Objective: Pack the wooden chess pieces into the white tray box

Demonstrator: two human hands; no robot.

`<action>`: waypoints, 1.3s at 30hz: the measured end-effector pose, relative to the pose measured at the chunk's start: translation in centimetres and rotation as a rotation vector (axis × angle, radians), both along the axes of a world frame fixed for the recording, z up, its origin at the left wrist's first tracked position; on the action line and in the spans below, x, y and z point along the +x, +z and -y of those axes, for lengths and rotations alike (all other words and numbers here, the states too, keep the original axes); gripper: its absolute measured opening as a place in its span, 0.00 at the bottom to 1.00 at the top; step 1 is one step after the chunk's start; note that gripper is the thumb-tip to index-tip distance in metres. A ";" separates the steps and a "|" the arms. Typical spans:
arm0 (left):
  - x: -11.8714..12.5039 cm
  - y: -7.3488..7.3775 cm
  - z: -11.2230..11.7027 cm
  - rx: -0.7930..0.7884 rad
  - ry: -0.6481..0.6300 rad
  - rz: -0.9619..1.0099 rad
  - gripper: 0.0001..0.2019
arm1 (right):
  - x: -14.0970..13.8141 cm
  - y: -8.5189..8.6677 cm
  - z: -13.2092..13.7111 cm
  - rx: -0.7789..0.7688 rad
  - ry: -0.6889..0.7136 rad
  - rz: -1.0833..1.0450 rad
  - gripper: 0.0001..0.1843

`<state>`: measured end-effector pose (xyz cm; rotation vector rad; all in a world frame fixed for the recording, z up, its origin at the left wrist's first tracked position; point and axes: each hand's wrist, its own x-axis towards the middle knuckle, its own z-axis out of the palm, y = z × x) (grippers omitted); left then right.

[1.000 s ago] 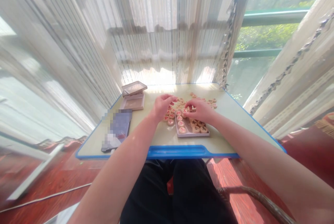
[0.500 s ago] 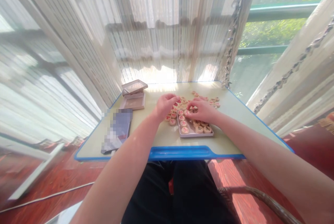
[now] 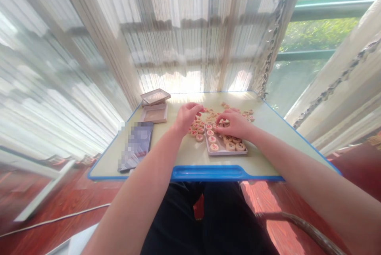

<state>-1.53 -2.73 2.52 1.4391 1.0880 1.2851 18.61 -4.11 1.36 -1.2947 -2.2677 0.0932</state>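
Note:
A shallow open box holds Chinese chess pieces, round and wooden: red-marked ones down its left side, black-marked ones on its right. Over the box's far part, my right hand is curled with its fingertips on a red-marked piece in the top row; its palm hides other pieces. My left hand hovers left of the box above the loose pieces, thumb and fingers pinched around a red-marked chess piece at the fingertips. Several loose pieces lie beneath that hand, and more spread behind the box.
Two box parts are stacked at the table's far left, with an open tray in front. A dark phone-like object, partly pixelated, lies on the left. The table has a blue edge with a front groove. Curtains hang behind it.
The view has shifted slightly, moving the table a little to the right. My left hand has risen slightly, away from me; my right hand stays over the box's far part.

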 end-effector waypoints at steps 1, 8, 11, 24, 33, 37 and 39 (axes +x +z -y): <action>0.0 0.0 0.0 0.000 -0.001 0.011 0.12 | 0.0 0.0 0.0 -0.004 0.002 -0.002 0.09; -0.8 -0.2 -1.0 0.010 0.201 0.169 0.11 | 0.0 -0.1 0.0 -0.033 0.002 -0.004 0.10; -1.4 -0.4 -1.6 0.019 0.299 0.150 0.12 | 0.0 -0.1 0.0 -0.028 0.006 -0.011 0.10; -1.4 -1.5 -1.6 -0.028 0.140 -0.369 0.16 | 1.0 1.0 -0.4 0.148 -0.187 -0.223 0.18; -1.2 -1.3 -1.9 -0.065 0.121 -0.059 0.20 | 3.8 0.2 -2.6 0.037 -0.517 -0.228 0.17; -1.5 -2.3 -2.6 0.016 0.110 -0.052 0.18 | 5.4 -0.8 -4.1 -0.049 -0.614 -0.123 0.20; -1.7 -2.6 -2.9 0.063 0.122 -0.063 0.18 | 5.9 -0.9 -4.5 -0.083 -0.630 -0.112 0.21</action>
